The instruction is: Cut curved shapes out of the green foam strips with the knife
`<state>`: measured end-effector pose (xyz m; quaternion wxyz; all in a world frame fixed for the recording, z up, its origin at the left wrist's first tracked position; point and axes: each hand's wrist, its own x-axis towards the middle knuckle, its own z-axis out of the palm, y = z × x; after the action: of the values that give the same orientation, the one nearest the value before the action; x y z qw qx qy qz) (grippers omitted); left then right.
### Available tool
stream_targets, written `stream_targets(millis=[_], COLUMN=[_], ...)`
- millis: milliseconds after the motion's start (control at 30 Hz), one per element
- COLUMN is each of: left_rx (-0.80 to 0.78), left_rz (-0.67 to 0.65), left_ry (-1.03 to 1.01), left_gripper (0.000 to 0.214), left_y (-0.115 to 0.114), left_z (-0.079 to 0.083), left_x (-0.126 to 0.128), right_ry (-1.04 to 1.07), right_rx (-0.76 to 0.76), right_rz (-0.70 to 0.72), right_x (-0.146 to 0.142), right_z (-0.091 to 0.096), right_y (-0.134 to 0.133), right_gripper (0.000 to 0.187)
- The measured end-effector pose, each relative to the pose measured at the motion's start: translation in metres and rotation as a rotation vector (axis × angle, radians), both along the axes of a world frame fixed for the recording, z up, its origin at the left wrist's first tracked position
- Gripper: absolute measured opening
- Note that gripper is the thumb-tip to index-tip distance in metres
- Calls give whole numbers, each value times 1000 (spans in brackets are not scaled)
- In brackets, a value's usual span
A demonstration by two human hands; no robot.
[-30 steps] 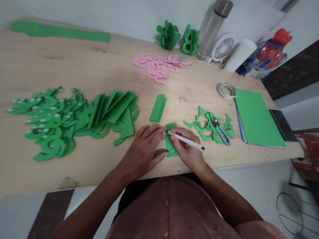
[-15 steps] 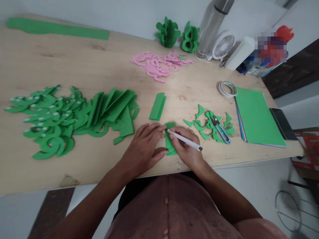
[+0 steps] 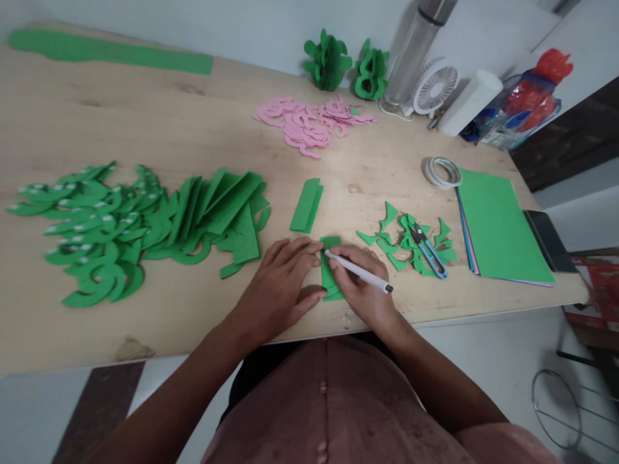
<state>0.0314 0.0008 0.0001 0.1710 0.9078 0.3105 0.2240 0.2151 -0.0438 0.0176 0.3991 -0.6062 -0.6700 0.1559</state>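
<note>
My right hand [image 3: 362,283] grips a white pen [image 3: 360,273], its tip resting on a small folded green paper piece [image 3: 329,271] near the table's front edge. My left hand [image 3: 282,289] lies flat beside it, fingers stretched out and pressing the left side of that piece down. Another folded green strip [image 3: 306,205] lies just beyond my hands. To the right sits a heap of green scraps [image 3: 399,240] with a small blue snipper [image 3: 428,252] on top.
A large pile of cut green shapes [image 3: 135,225] covers the left of the wooden table [image 3: 145,129]. Pink cut-outs [image 3: 309,125], two green paper ornaments [image 3: 345,67], a steel bottle [image 3: 411,55], a small fan [image 3: 434,88], a tape roll [image 3: 441,173] and stacked green sheets [image 3: 498,225] stand further off.
Hands and pen stay almost as they were; only the view has shifted slightly.
</note>
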Motion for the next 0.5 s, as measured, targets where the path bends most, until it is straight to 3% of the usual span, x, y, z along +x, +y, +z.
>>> stream_targets(millis=[500], left_rx=[7], left_rz=[-4], left_ry=[-19], left_gripper=[32], left_y=[1], left_z=[-1], left_x=[0], right_ry=[21], right_rx=[32], right_rz=[24], right_x=[2], right_z=[-4], right_y=[-1], right_gripper=[13])
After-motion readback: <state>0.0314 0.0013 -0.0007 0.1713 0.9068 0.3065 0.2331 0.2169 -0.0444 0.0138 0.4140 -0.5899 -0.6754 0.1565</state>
